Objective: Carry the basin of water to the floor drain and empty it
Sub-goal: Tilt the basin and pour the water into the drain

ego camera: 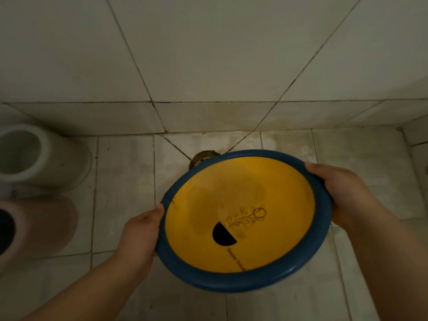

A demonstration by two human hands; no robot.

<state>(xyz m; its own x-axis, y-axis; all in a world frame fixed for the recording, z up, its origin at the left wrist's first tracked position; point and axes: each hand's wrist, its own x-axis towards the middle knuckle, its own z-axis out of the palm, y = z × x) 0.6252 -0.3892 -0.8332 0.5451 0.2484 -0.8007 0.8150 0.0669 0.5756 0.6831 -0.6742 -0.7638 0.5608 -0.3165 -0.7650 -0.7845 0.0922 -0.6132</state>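
Observation:
A round basin (243,280) with a yellow inside and a thick blue rim is held above the tiled floor. Its inside shows a black half circle, a flower drawing and a little clear water. My left hand (141,230) grips the rim on the left side. My right hand (345,188) grips the rim on the right side. The basin tilts slightly away from me. Just beyond its far edge, the brownish floor drain (203,156) peeks out near the wall; most of it is hidden by the basin.
A white bucket (34,156) lies on its side at the left by the wall. A pinkish bucket (39,225) lies in front of it. Tiled walls meet in a corner behind the drain. A raised tile ledge (414,137) runs on the right.

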